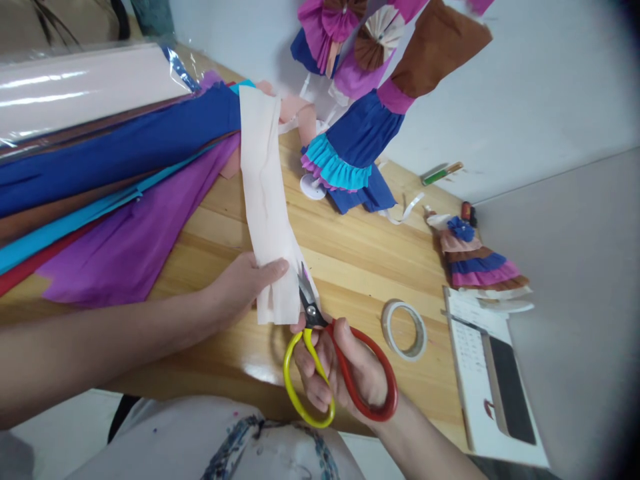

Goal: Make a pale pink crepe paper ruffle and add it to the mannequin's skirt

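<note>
My left hand [250, 280] pinches a long cream strip of what looks like crepe paper [263, 180], thumb on top and fingers underneath. The strip stretches away from me over the wooden table, its near end close to my body. In my right hand [345, 367] are scissors [311, 312] with one yellow and one red handle loop. Their blades are parted around the strip's right edge, just beside my left thumb. A narrow sliver along that edge stands apart from the main strip. The fingers beneath the paper are partly hidden.
Coloured sheets, blue [150, 133] and purple [150, 227] among them, lie at left beside a plastic-wrapped roll [90, 83]. A ruffled paper dress [365, 127] stands at the back. Right of the scissors are a tape roll [387, 327], a smaller dress [480, 263] and a phone [510, 387].
</note>
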The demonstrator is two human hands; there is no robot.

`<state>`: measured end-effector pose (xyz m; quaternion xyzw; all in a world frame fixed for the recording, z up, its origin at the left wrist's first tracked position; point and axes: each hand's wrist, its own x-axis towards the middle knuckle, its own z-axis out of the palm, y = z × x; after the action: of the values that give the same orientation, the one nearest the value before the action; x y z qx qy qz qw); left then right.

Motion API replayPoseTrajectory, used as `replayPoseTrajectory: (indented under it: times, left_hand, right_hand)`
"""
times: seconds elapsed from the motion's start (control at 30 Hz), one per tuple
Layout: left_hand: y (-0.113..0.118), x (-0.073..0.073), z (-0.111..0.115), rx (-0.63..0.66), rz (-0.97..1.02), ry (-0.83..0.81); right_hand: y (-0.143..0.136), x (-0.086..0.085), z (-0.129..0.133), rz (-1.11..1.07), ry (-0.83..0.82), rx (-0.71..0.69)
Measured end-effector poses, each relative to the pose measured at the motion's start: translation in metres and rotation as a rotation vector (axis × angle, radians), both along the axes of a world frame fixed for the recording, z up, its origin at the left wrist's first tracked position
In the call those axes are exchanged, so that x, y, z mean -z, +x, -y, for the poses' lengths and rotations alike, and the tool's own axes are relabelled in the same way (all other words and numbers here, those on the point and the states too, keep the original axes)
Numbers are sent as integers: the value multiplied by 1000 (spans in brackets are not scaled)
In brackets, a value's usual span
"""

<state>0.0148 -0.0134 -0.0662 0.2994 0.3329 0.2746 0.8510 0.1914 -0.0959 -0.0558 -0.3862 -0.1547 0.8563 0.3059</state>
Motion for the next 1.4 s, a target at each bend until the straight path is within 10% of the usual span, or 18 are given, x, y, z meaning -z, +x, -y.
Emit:
replayPoseTrajectory:
  times: [1.4]
  left_hand:
    - [-1,-1,0,24,-190,44]
  right_hand:
    - [-9,15,-3,50,125,84]
